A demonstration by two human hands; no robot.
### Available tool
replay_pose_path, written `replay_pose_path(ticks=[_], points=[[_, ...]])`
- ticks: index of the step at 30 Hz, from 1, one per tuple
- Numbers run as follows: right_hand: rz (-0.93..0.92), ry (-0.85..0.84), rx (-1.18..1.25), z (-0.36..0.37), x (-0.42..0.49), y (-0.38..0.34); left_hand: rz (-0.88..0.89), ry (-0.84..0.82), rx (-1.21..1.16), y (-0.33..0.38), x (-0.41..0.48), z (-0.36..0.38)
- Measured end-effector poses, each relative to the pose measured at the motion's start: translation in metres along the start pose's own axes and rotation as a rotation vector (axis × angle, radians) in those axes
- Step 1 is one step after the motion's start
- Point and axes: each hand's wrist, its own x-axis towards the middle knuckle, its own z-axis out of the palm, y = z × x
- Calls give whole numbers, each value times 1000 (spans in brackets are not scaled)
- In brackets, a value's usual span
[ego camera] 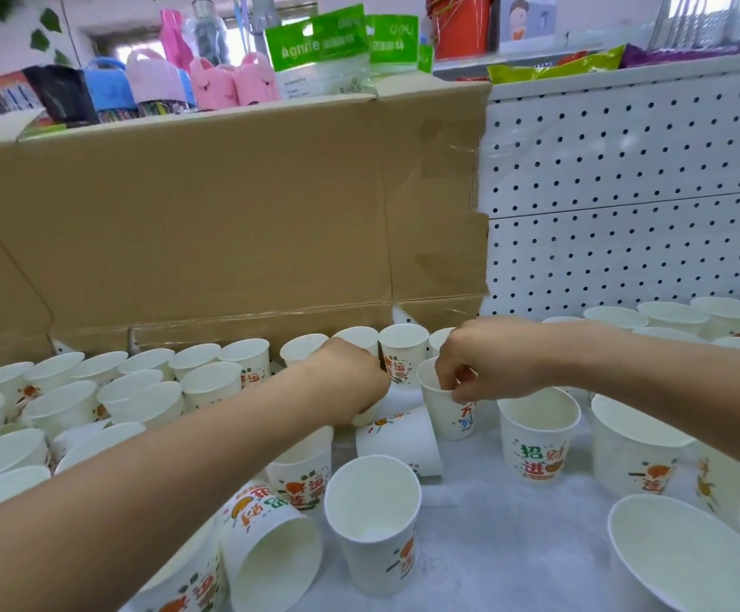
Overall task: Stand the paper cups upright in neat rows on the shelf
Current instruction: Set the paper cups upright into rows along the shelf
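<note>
Several white paper cups with orange and green print cover the shelf [514, 514]. Upright rows fill the back left [138, 382] and the back right [668, 318]. My right hand [487, 360] pinches the rim of an upright cup [447, 413] in the middle. My left hand [350, 377] is closed over another cup [366, 415], mostly hidden under it. One cup [397, 443] lies upside down just in front of my hands. Another cup [271, 549] lies on its side near the front, beside an upright one [372, 523].
A brown cardboard box wall [227, 214] stands behind the cups on the left. A white pegboard back panel [624, 192] rises on the right. Packets and pink and blue cases sit on top above. Loose upright cups [538, 439] stand at the right front.
</note>
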Motion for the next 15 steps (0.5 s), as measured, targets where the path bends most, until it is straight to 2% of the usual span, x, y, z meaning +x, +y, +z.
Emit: replay_pose_path(ticks=[3, 5, 7, 11, 15], points=[[21, -16, 14, -2, -7, 5, -18, 34, 74, 0, 1, -2], [35, -12, 15, -3, -11, 8, -55, 114, 24, -5, 0, -2], [42, -1, 13, -3, -13, 12, -89, 212, -106, -14, 0, 1], [45, -2, 13, -2, -14, 15, -44, 424, -555, -26, -1, 9], [40, 2, 18, 0, -15, 16, -24, 605, -725, -18, 3, 13]])
